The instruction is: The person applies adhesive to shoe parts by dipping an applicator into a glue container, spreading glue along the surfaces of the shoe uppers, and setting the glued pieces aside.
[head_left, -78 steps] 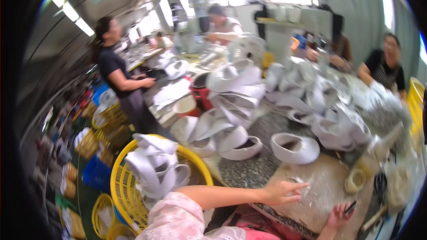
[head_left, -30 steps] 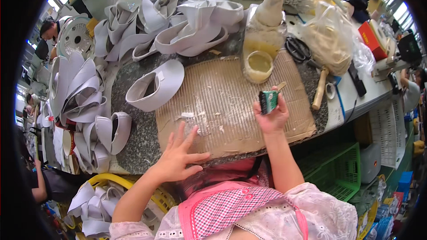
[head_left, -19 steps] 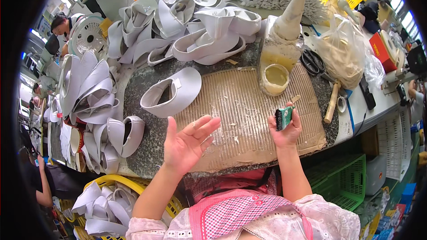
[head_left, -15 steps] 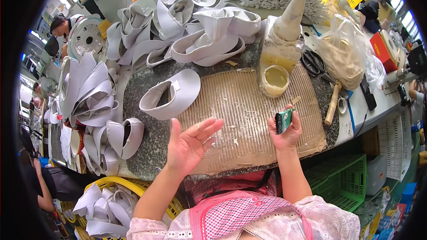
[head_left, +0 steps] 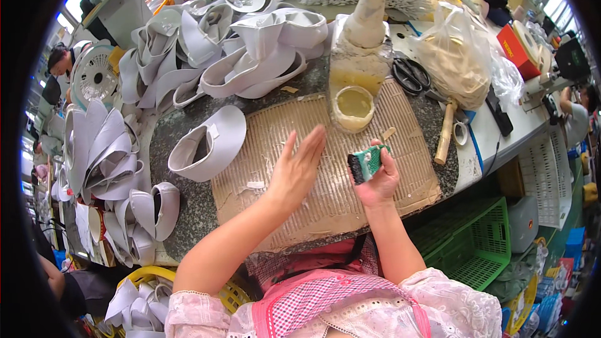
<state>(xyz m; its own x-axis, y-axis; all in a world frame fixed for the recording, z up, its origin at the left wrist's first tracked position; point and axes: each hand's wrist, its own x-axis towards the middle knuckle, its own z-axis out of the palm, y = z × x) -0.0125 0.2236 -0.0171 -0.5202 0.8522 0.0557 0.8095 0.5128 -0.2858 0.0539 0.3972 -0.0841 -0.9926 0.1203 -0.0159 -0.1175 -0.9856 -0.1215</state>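
Gripping a green brush [head_left: 369, 164] with dark bristles, the right hand [head_left: 380, 189] sits toward three o'clock over the cardboard [head_left: 335, 216]. The left hand [head_left: 295, 175], empty and fingers extended, is at nine; whether it touches the board is hard to tell. Farther, one white visor [head_left: 228, 139] lies at ten, a cone-topped container [head_left: 360, 72] at one, piled visors [head_left: 266, 66] at eleven.
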